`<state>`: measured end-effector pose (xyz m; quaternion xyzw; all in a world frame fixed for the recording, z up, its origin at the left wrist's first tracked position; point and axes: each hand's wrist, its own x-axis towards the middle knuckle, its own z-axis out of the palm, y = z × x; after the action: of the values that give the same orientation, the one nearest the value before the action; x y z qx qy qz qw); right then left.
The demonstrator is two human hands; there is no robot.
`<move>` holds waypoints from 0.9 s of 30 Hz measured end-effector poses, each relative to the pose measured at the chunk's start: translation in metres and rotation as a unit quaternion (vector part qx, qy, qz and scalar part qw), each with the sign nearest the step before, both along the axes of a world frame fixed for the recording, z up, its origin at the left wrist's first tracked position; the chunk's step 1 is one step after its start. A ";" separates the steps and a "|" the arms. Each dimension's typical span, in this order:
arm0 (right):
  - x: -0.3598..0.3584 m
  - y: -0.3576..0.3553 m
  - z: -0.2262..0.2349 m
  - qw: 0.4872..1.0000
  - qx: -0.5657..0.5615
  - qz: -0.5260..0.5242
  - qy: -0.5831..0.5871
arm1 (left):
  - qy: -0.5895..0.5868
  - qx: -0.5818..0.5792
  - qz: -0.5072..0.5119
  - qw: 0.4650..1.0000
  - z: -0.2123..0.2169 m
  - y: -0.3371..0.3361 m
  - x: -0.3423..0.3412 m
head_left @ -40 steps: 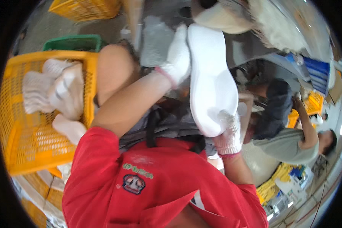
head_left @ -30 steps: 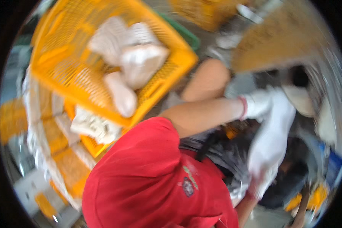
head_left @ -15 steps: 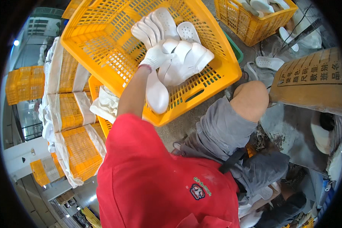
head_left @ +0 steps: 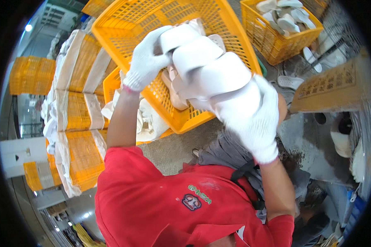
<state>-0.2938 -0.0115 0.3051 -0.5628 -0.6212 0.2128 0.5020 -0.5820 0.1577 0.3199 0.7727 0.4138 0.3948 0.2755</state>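
A nested row of several white slide sandals is held up between my two gloved hands, over the near side of a yellow plastic crate. My left hand, in a white knit glove, is closed on the far left end of the row, its thumb against a strap. Around the near right end my right hand, gloved too, is wrapped, with its fingers partly blurred. Under the row, another white slide lies in the crate. A perforated white sole shows behind it.
A second yellow crate full of white footwear stands at the far right. A cardboard box is to my right, with a loose white sole beside it. Wrapped yellow crates are stacked at the left. White cloth lies near the crate.
My right hand has come into view and grips the near end of the row. The sandals have been lifted out of the crate toward me, my left hand still on them.
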 end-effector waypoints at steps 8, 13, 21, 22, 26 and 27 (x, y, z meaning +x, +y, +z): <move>-0.005 0.034 -0.018 0.994 -0.015 0.028 -0.109 | 0.000 -0.040 0.086 0.995 0.013 0.026 -0.016; -0.024 0.052 -0.010 0.991 -0.086 0.036 0.097 | 0.128 0.144 0.078 0.978 -0.002 0.001 -0.002; -0.027 0.028 -0.020 0.993 -0.119 0.019 0.007 | 0.245 0.118 0.244 0.931 -0.013 0.033 -0.001; -0.024 0.033 -0.025 0.987 -0.119 0.011 0.109 | 0.144 0.067 0.153 0.975 -0.012 0.015 0.011; -0.008 0.025 -0.036 0.994 -0.109 0.006 -0.015 | 0.080 0.023 -0.062 0.995 -0.033 -0.069 0.061; -0.002 0.010 -0.035 0.992 -0.117 0.009 -0.037 | 0.017 -0.050 -0.076 0.996 -0.039 -0.074 0.066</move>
<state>-0.2956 -0.0019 0.2706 -0.6195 -0.6154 0.2677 0.4073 -0.5164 0.0841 0.2808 0.7939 0.3778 0.3382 0.3355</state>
